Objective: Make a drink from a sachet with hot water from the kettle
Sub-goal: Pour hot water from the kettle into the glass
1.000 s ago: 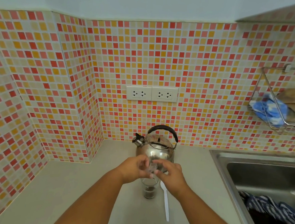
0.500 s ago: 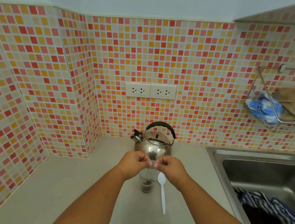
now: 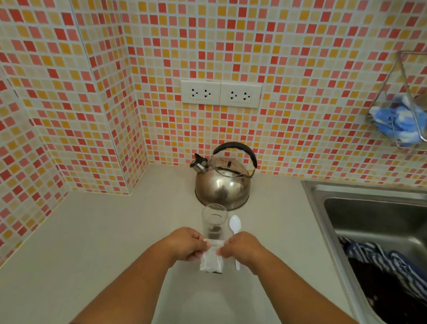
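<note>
Hands have come back from above the glass (image 3: pixel 214 219) toward the person, carrying the small sachet (image 3: pixel 212 260) clear of its rim; dark powder lies in the glass bottom, so the emptying looks done and the kettle (image 3: pixel 223 181) just behind is likely next. Both the left hand (image 3: pixel 186 244) and the right hand (image 3: pixel 242 248) pinch the sachet's top corners, 1 on each side, knuckles up, above the counter (image 3: pixel 114 243) beside the white spoon (image 3: pixel 235 226).

No text, brand, number or sign can be read anywhere. The sachet (image 3: pixel 212 260) shows only a dark smudge at its lower edge, too blurred to read.
</note>
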